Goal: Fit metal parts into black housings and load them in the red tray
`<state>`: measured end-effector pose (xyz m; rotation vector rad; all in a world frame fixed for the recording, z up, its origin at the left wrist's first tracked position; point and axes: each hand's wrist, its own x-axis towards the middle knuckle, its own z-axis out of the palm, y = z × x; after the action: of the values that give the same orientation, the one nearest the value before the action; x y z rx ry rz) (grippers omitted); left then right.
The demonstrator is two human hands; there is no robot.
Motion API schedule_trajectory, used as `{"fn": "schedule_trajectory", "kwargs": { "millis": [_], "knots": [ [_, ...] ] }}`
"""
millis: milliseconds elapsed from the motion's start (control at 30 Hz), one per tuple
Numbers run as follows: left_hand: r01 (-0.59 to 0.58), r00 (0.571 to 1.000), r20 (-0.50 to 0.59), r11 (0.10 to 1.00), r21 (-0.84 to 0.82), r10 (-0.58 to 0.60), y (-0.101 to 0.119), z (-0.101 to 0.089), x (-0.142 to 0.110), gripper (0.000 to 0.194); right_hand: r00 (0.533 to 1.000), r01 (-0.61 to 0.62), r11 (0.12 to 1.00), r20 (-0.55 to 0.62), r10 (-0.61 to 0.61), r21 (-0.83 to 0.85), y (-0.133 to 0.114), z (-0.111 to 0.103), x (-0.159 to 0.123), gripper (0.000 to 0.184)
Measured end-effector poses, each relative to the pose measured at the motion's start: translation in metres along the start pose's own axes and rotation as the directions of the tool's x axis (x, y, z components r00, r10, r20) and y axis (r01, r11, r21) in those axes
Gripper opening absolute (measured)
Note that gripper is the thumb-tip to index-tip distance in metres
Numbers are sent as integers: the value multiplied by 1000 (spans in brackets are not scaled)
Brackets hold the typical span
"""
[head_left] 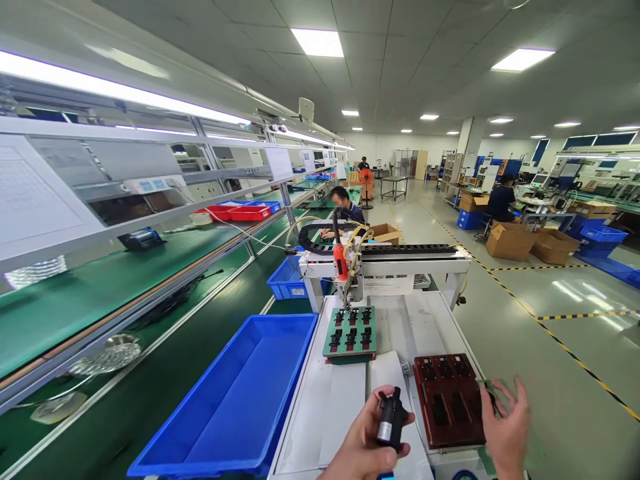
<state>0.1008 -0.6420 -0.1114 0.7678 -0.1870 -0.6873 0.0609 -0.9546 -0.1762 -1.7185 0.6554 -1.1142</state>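
Observation:
My left hand is closed around a small black cylindrical part, held upright above the white machine bed. My right hand rests at the right edge of a dark red fixture tray with several pockets; its fingers curl against the tray edge and a thin green plate there. Further back, a green fixture plate carrying several black parts sits under the machine's dispensing head.
A large blue bin stands left of the machine on the green conveyor bench. A smaller blue bin lies behind. Seated people work further along the line and at right. Cardboard boxes and blue crates sit on the floor at right.

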Motion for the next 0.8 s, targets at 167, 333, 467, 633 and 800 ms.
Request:
{"fn": "schedule_trajectory", "kwargs": {
  "millis": [167,333,467,633,800],
  "knots": [
    [27,994,-108,999,-23,-30,-12,-7,-1,44,983,-141,959,152,105,247,-79,15,-10,108],
    [2,999,-51,989,151,6,-33,-17,12,53,935,-228,904,341,99,362,-118,40,-40,98],
    [-104,994,49,941,321,93,-43,-20,16,63,842,-355,808,536,59,471,-135,55,-69,81],
    [-147,984,-35,901,409,176,-40,-24,-1,82,868,-261,846,496,-5,465,-133,61,-94,59],
    [-283,907,-116,791,542,404,-28,-21,-13,67,906,-191,927,422,40,321,-123,44,-103,70]
  ]
}}
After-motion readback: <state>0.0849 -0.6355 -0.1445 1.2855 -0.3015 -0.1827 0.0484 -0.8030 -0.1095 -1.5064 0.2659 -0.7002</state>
